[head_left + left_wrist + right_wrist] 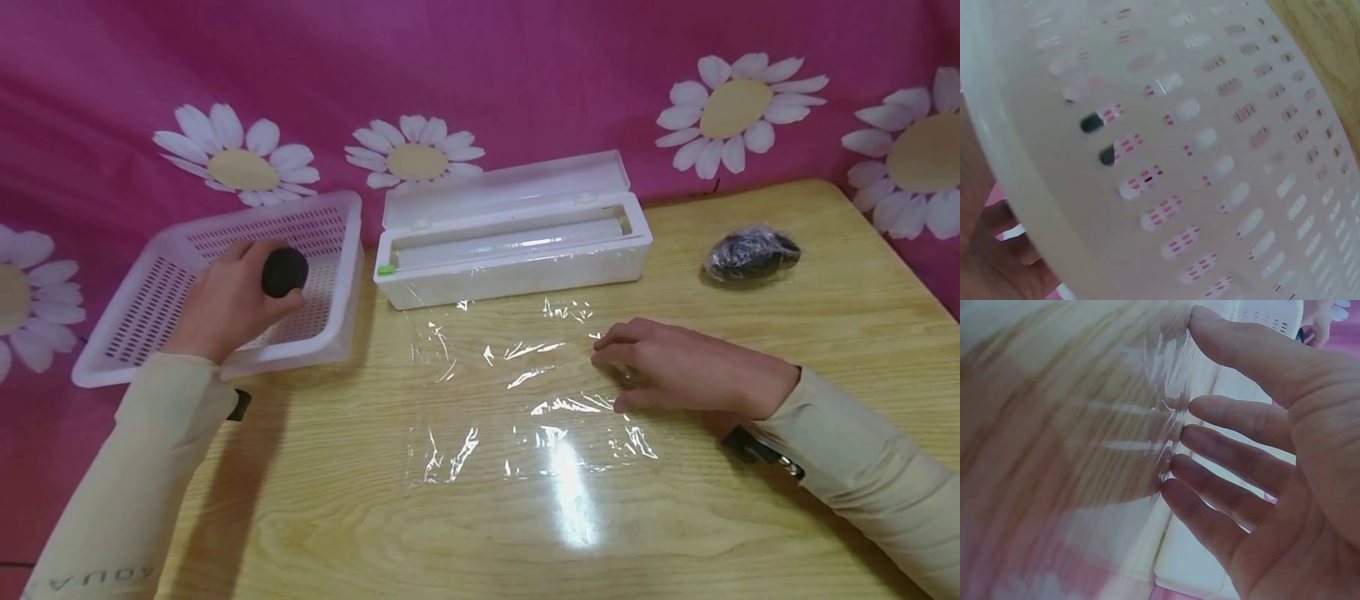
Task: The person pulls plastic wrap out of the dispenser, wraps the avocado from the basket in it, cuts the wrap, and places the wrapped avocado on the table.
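My left hand grips a black, round-ended object above the white plastic basket. In the left wrist view the basket's slotted wall covers much of that hand, and dark patches show through two slots. A sheet of clear plastic wrap lies creased on the table in front of the white wrap dispenser box. At the sheet's right edge rest the spread fingertips of my right hand. Seen from the right wrist, its fingers are nearly straight along the film's edge.
The dispenser's lid stands raised, with a roll of film inside and a green tab at its left end. A dark, film-wrapped object lies at the back right of the wooden table. Behind hangs a pink flowered cloth.
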Tool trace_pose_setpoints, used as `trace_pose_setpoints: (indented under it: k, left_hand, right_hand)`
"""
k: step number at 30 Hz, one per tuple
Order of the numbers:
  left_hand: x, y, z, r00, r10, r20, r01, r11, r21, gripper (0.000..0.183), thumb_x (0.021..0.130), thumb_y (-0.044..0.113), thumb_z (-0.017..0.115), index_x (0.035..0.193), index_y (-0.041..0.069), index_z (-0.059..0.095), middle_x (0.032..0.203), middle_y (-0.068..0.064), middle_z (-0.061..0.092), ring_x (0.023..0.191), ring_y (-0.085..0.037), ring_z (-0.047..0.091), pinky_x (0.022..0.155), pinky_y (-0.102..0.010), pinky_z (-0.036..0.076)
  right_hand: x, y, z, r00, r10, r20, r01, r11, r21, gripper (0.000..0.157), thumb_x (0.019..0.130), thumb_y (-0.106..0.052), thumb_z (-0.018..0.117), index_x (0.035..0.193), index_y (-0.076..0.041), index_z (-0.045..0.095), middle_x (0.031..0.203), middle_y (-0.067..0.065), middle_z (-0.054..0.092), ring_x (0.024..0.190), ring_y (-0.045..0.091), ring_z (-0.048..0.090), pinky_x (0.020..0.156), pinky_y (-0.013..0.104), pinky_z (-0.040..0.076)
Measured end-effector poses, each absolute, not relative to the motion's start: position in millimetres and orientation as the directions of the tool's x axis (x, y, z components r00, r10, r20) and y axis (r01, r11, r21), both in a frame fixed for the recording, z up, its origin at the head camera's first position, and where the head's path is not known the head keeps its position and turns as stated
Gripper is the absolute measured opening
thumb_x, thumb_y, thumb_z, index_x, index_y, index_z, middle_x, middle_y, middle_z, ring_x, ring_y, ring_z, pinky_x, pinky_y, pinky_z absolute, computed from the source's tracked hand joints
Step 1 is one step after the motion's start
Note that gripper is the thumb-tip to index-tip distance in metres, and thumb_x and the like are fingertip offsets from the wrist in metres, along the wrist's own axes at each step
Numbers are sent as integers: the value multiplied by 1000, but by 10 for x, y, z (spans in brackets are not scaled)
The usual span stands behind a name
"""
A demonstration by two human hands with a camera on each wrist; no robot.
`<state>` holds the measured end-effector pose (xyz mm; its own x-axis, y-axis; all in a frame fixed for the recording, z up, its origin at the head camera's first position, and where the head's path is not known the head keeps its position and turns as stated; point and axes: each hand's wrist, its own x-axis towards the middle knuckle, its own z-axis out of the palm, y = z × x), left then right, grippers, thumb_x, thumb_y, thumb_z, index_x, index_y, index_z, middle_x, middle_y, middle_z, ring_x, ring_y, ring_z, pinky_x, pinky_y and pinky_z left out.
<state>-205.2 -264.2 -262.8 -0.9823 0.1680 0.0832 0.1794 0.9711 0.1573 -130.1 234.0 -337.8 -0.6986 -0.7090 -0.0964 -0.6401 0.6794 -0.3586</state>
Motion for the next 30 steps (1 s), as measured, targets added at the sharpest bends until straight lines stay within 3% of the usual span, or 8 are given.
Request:
trace_pose_setpoints:
  k: [17, 30]
  left_hand:
    - [-1924, -2354, -2611, -928, 201, 315, 253, 958, 134, 57, 86, 25, 72, 138, 8, 56, 132, -26, 59, 108, -46, 61, 89, -65, 53]
    - [-1833, -2194, -2603, -894, 231, 385, 307, 940, 148, 57, 86, 25, 73, 138, 8, 57, 136, -23, 60, 111, -45, 62, 92, -65, 55]
  right_hand:
    - [-1307, 2353, -3415, -698, -709, -99, -639, 679, -361, 51, 89, -34, 81, 131, -10, 70, 139, 13, 64, 129, 33, 61, 108, 52, 53]
    - [-1297, 2352, -3416, -700, -710, -78, -651, 679, -338, 53, 86, -34, 84, 131, -8, 70, 137, 13, 65, 127, 32, 63, 107, 50, 55]
